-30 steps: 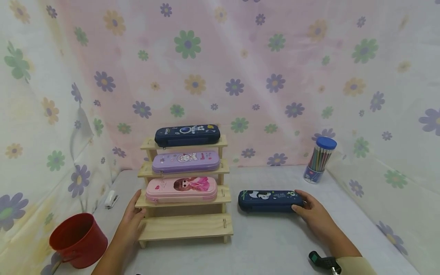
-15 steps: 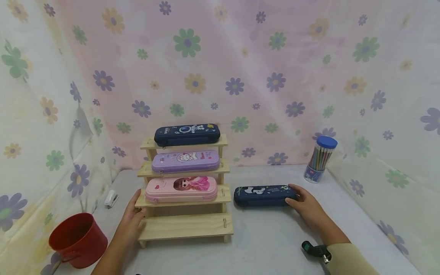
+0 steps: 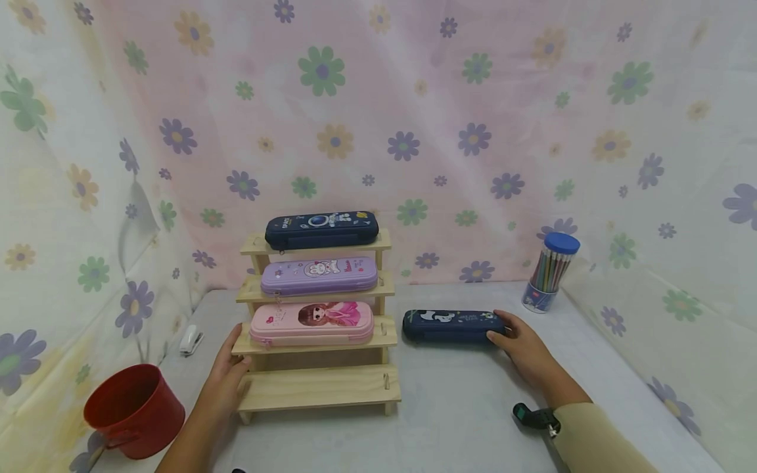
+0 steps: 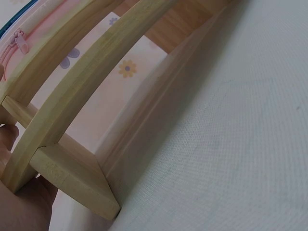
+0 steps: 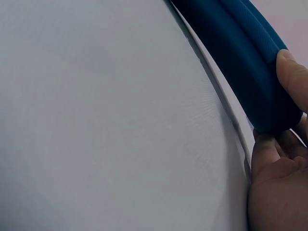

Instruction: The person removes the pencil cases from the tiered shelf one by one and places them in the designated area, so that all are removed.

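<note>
My right hand [image 3: 518, 338] grips the right end of a dark blue pencil case [image 3: 452, 326] printed with a panda-like animal. In the right wrist view the thumb [image 5: 291, 72] lies along the side of the case and the other fingers are under its end. My left hand [image 3: 226, 371] holds the left side of a stepped wooden display stand [image 3: 319, 389]. On the stand's upper steps rest a navy space pencil case [image 3: 322, 230], a purple pencil case [image 3: 319, 276] and a pink pencil case [image 3: 313, 323]. The lowest step is bare.
A red bucket [image 3: 133, 410] stands at the front left, with a small white stapler [image 3: 191, 340] behind it. At the back right is a blue-lidded tub of pencils [image 3: 550, 272]. Flowered cloth [image 3: 367, 118] surrounds the white tabletop [image 3: 449, 407].
The right hand has carried the dark blue pencil case a little left and farther up in the view. The left hand stays on the stand.
</note>
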Motion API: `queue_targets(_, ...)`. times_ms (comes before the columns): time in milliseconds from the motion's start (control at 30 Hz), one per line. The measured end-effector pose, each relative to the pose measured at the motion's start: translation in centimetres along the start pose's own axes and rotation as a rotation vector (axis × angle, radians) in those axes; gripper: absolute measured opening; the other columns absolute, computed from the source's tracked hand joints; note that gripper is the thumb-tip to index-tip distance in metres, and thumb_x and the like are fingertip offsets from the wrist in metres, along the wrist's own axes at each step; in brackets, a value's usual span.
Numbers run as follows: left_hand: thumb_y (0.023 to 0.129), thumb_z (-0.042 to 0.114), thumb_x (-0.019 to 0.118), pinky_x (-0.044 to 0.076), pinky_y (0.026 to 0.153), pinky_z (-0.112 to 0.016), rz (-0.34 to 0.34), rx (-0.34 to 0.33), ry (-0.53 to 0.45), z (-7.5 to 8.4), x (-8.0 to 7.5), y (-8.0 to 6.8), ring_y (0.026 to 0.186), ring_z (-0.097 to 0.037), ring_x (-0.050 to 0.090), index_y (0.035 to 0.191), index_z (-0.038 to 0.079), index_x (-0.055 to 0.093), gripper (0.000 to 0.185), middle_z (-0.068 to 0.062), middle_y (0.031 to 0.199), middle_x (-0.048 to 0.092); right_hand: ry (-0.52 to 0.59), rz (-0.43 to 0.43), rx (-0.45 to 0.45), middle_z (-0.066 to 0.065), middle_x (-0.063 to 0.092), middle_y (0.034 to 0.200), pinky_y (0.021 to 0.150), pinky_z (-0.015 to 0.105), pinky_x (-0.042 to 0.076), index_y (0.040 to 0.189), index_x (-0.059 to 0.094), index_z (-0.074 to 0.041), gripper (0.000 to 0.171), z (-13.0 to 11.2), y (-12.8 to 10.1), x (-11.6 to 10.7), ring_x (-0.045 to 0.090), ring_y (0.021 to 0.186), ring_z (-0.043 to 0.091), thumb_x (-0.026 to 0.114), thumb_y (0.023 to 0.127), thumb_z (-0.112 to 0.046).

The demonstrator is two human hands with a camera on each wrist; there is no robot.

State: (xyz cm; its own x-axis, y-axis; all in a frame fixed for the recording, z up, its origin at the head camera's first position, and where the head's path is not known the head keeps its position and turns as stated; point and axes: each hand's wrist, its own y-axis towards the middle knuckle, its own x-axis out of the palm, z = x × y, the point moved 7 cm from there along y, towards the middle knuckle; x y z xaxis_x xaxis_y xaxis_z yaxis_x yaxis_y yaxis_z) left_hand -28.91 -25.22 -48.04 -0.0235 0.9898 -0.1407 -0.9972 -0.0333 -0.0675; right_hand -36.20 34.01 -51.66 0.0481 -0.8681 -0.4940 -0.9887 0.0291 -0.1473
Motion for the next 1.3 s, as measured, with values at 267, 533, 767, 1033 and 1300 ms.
queue_targets(267, 0.112, 0.011, 0.034, 0.006, 0.126, -0.067, -0.015, -0.006, -0.001, 0.0, 0.0, -0.1, 0.163, -0.037, 0.003, 0.169, 0.033, -0.007, 0.073, -0.004, 0.177, -0.004, -0.002, -0.009, -0.039, 0.023, 0.018, 0.173, 0.122, 0.061, 0.030, 0.168, 0.022, -0.017, 0.095, -0.3, 0.9, -0.2, 0.023, 0.156, 0.048, 0.068, 0.096, -0.058)
queue_targets(533, 0.111, 0.007, 0.033, 0.006, 0.128, -0.061, -0.012, 0.014, -0.018, 0.2, 0.1, -0.1, 0.163, -0.034, 0.003, 0.169, 0.027, -0.007, 0.073, -0.002, 0.177, -0.004, -0.063, 0.024, -0.055, 0.022, 0.016, 0.174, 0.122, 0.061, 0.029, 0.169, 0.017, -0.018, 0.094, -0.2, 2.7, -0.8, 0.024, 0.156, 0.048, 0.066, 0.098, -0.056)
queue_targets(767, 0.111, 0.008, 0.033, 0.006, 0.128, -0.062, -0.018, 0.031, -0.013, 0.2, 0.1, 0.0, 0.163, -0.035, 0.004, 0.170, 0.026, -0.006, 0.073, -0.004, 0.177, -0.004, -0.081, 0.004, -0.027, 0.021, 0.010, 0.175, 0.122, 0.061, 0.028, 0.170, 0.012, -0.020, 0.093, 0.1, 3.7, -1.4, 0.018, 0.157, 0.049, 0.065, 0.101, -0.051)
queue_targets(1033, 0.112, 0.010, 0.034, 0.007, 0.127, -0.065, -0.025, 0.030, -0.005, 0.2, 0.1, 0.0, 0.162, -0.038, 0.005, 0.170, 0.024, -0.007, 0.072, -0.006, 0.177, -0.004, -0.134, -0.032, -0.026, 0.022, 0.010, 0.174, 0.125, 0.062, 0.020, 0.170, 0.013, -0.021, 0.094, 0.3, 4.4, -1.7, 0.014, 0.159, 0.045, 0.067, 0.099, -0.052)
queue_targets(1300, 0.112, 0.010, 0.034, 0.008, 0.126, -0.066, -0.026, 0.015, 0.013, 0.2, 0.1, 0.0, 0.162, -0.038, 0.004, 0.169, 0.028, -0.008, 0.073, -0.005, 0.177, -0.005, -0.160, -0.007, -0.002, 0.020, 0.013, 0.174, 0.125, 0.062, 0.020, 0.170, 0.011, -0.020, 0.092, 0.5, 4.6, -1.4, 0.017, 0.159, 0.045, 0.066, 0.102, -0.047)
